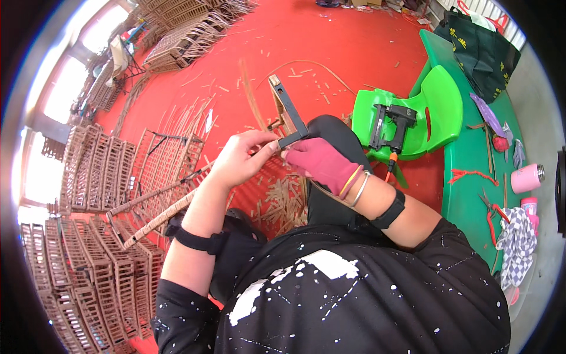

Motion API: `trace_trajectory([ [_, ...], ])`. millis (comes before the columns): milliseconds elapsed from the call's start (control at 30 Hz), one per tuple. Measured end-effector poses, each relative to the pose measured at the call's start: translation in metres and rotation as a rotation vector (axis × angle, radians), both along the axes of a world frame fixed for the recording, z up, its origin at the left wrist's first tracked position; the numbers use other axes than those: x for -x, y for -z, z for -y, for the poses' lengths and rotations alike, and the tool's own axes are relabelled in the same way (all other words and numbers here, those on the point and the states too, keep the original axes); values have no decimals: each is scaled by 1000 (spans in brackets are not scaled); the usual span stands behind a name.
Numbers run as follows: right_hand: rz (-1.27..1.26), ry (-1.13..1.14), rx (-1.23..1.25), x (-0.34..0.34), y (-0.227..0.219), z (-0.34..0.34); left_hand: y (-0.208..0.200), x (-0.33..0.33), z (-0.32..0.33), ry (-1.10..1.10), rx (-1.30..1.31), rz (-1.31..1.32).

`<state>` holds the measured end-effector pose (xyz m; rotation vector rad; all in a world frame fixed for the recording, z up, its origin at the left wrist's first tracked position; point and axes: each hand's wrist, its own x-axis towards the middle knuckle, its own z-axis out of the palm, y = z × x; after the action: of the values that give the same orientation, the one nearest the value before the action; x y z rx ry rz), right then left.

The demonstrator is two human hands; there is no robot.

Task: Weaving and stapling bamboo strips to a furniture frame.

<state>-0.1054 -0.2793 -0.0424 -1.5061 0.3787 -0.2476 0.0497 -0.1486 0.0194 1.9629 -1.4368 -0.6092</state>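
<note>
In front of my lap is a long frame [162, 217] wrapped in brown wicker strip, with a black angled end piece [289, 109]. My bare left hand [243, 156] pinches the lower arm of that end piece between thumb and fingers. My right hand [324, 162], in a maroon glove, is closed at the same corner; its fingertips are partly hidden. A thin tan strip [250, 97], smeared by motion, stands up beyond my left hand. Both hands almost touch. The frame slants down to the left past my left forearm.
Stacked wicker racks [97, 171] stand on the left, with more at the far left. Strip offcuts [280, 203] litter the red floor. A black nail gun [392, 127] lies on a green chair [442, 97]. The green table [466, 171] at right holds red-handled cutters [492, 218] and a pink bottle [527, 178].
</note>
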Motion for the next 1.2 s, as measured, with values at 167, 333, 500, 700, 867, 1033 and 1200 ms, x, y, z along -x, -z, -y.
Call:
trace_trajectory([
  [167,-57,-142,-457,26,-24,11,-1,16,0,108,147,397],
  [333,-83,-97,-415,30,-35,-4,10,18,-1,61,59,690],
  [500,-82,-83,-228,40,-44,-8,11,13,6,117,84,827],
  [700,-19,-112,-120,41,-50,3,7,6,15,186,112,692],
  [867,-28,-55,-146,49,-57,38,9,-4,25,152,90,526],
  [1033,-18,383,22,78,-22,113,-1,-2,33,85,-23,436],
  [1200,-220,758,116,130,109,227,-1,-4,34,83,24,295],
])
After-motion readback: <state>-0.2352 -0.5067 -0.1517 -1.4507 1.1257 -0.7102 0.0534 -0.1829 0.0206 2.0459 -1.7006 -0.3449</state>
